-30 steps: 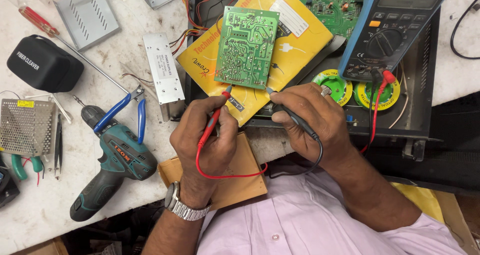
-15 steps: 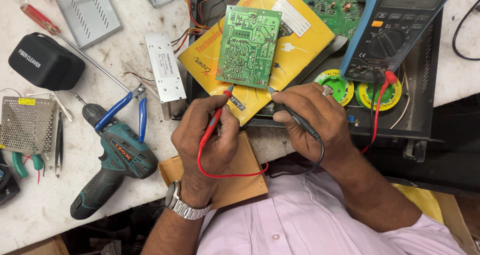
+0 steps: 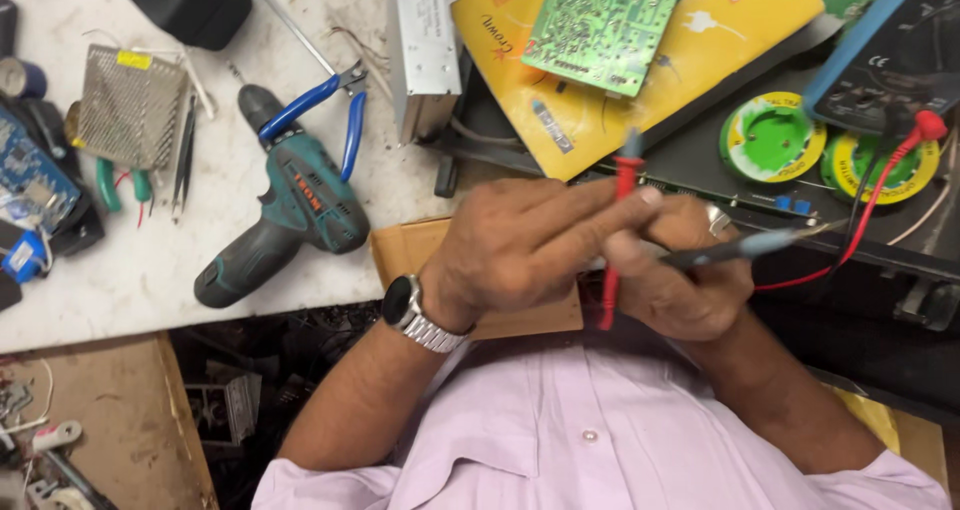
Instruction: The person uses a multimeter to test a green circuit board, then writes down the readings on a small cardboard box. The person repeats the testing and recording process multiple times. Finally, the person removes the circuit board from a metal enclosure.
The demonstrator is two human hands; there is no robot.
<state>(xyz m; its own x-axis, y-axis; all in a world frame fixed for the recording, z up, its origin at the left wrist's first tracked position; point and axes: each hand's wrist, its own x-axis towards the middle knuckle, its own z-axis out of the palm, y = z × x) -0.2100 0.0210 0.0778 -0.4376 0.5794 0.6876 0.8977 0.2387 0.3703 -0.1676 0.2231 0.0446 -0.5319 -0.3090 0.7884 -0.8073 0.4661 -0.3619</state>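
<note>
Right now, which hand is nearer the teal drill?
Left. The left hand, holding the red probe, sits just right of the drill; the right hand lies farther right, behind the left.

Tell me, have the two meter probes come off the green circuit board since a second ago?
Yes. The red probe and black probe were touching the green circuit board's near edge; now both hands hold them back toward the body, clear of it.

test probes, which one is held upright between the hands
The red probe: it stands upright, pinched by the left hand. The black probe lies sideways across the right hand, tip pointing right.
</note>
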